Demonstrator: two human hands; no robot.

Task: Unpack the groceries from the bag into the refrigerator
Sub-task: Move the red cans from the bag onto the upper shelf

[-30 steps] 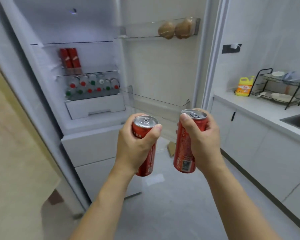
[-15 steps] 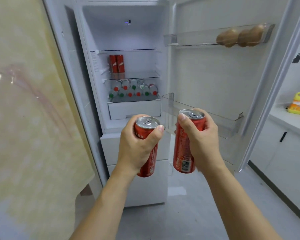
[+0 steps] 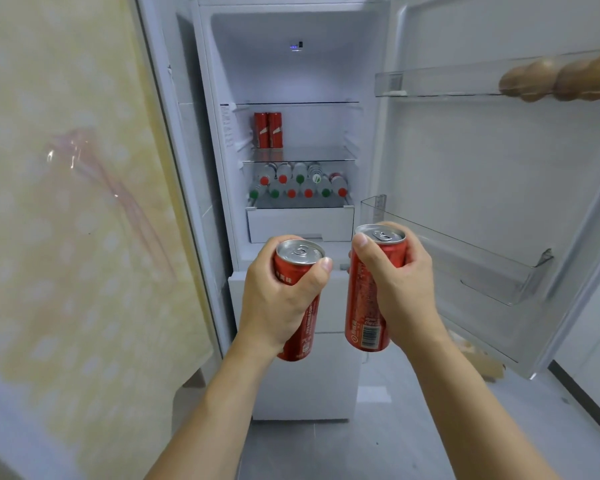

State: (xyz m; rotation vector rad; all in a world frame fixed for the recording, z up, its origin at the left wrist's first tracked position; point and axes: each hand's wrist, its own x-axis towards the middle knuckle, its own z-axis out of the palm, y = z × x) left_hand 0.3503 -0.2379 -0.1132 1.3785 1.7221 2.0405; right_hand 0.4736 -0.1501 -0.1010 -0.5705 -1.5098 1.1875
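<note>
While both hands grip 2 slim red metal cans, refrigerator gapes.

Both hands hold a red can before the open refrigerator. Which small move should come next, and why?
Probably reach the left hand forward and stand its can beside the two red cans on the glass shelf, which has bare space to their right. The right hand holds the other can.
</note>
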